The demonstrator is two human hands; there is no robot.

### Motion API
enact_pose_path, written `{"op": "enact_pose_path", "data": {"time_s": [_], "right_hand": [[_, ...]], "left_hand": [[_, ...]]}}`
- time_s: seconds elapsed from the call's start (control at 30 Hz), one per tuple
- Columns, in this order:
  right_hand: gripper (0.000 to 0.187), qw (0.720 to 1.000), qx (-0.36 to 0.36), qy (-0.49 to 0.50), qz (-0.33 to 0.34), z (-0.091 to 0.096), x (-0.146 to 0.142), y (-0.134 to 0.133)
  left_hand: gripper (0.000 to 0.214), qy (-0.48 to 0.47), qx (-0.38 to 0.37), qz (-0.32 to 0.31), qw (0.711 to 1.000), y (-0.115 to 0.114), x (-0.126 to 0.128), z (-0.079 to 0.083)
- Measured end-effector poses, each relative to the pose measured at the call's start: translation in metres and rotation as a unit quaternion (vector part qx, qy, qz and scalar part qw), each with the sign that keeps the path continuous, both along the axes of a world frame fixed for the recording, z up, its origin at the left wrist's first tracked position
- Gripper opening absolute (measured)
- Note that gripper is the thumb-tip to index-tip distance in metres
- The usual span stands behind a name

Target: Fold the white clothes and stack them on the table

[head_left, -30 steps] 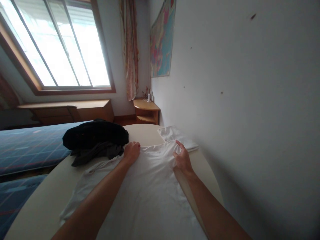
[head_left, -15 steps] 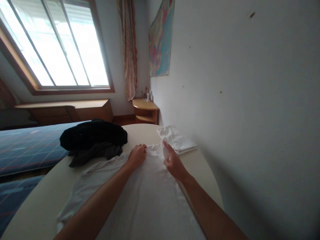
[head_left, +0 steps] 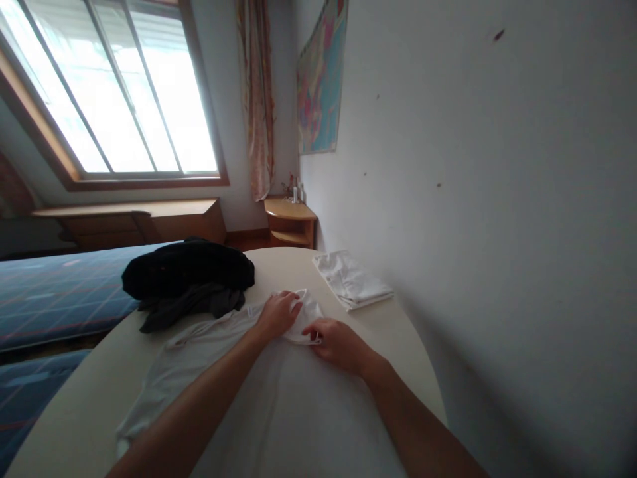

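Observation:
A white T-shirt [head_left: 279,405] lies spread on the round beige table [head_left: 94,411] in front of me. My left hand [head_left: 279,314] presses on the cloth near the collar, fingers curled over it. My right hand [head_left: 336,344] pinches the shirt's right shoulder part, which is folded inward over the body of the shirt. Both forearms stretch over the shirt.
A folded white garment [head_left: 352,279] lies at the table's far right by the wall. A heap of black and grey clothes [head_left: 189,275] sits at the far left. A blue plaid bed [head_left: 54,292], a wooden shelf [head_left: 290,220] and a window are beyond.
My right hand has drawn the shirt's right shoulder edge inward and toward me, folding it over. My left hand slid right to the collar area.

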State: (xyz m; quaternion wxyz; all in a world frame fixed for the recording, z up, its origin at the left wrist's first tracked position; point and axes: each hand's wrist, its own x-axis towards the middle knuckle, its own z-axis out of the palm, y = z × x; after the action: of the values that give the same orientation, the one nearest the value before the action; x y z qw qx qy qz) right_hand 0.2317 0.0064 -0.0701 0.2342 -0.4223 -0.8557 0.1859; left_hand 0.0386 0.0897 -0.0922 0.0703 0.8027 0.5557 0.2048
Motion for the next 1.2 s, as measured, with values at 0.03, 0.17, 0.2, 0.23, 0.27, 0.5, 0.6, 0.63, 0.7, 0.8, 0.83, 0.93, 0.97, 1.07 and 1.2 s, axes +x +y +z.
{"op": "enact_pose_path", "data": {"time_s": [0.03,0.17,0.2,0.23,0.27,0.5,0.6,0.63,0.7,0.8,0.83,0.93,0.97,1.07,1.2], "right_hand": [[0.032,1.0,-0.014,0.005,0.013,0.0,0.001,-0.001],[0.028,0.998,-0.046,0.021,0.041,0.0,0.004,-0.004],[0.028,0.997,-0.053,0.024,0.044,0.0,0.005,-0.005],[0.027,0.997,-0.061,0.027,0.048,0.001,0.005,-0.005],[0.027,0.996,-0.071,0.029,0.052,0.001,0.006,-0.005],[0.043,0.996,-0.06,0.02,0.059,0.006,0.019,-0.002],[0.044,0.998,-0.049,0.014,0.034,0.009,0.029,0.001],[0.044,0.998,-0.052,0.011,0.026,0.009,0.032,0.002],[0.043,0.998,-0.065,0.007,0.012,0.01,0.038,0.003],[0.038,0.997,-0.081,0.008,-0.006,0.009,0.044,0.004],[0.036,0.996,-0.084,0.01,-0.011,0.008,0.045,0.005],[0.031,0.996,-0.089,0.009,-0.028,0.005,0.046,0.006],[0.03,0.995,-0.09,0.008,-0.031,0.004,0.047,0.007],[0.03,0.995,-0.092,0.003,-0.042,0.001,0.049,0.01],[0.028,0.992,-0.104,-0.005,-0.066,0.0,0.053,0.012]], "left_hand": [[0.03,0.003,0.001,-0.002,1.0,0.0,0.003,-0.001],[0.034,0.009,-0.005,0.013,1.0,0.001,0.017,-0.005],[0.033,0.008,-0.008,0.023,1.0,0.002,0.02,-0.006],[0.032,0.007,-0.011,0.037,0.999,0.003,0.023,-0.007],[0.032,0.004,-0.014,0.053,0.998,0.004,0.026,-0.007],[0.028,-0.037,-0.023,0.147,0.988,0.015,0.042,-0.005],[0.023,-0.059,-0.016,0.145,0.987,0.017,0.043,-0.002],[0.021,-0.066,-0.017,0.139,0.988,0.017,0.044,-0.002],[0.025,-0.078,-0.026,0.123,0.989,0.017,0.043,-0.002],[0.041,-0.086,-0.036,0.097,0.991,0.018,0.043,-0.003],[0.043,-0.085,-0.037,0.087,0.992,0.018,0.042,-0.003],[0.043,-0.079,-0.037,0.061,0.994,0.02,0.042,-0.005],[0.042,-0.075,-0.035,0.058,0.995,0.021,0.041,-0.005],[0.043,-0.059,-0.032,0.055,0.996,0.022,0.039,-0.007],[0.039,-0.026,-0.023,0.038,0.999,0.019,0.037,-0.009]]}}
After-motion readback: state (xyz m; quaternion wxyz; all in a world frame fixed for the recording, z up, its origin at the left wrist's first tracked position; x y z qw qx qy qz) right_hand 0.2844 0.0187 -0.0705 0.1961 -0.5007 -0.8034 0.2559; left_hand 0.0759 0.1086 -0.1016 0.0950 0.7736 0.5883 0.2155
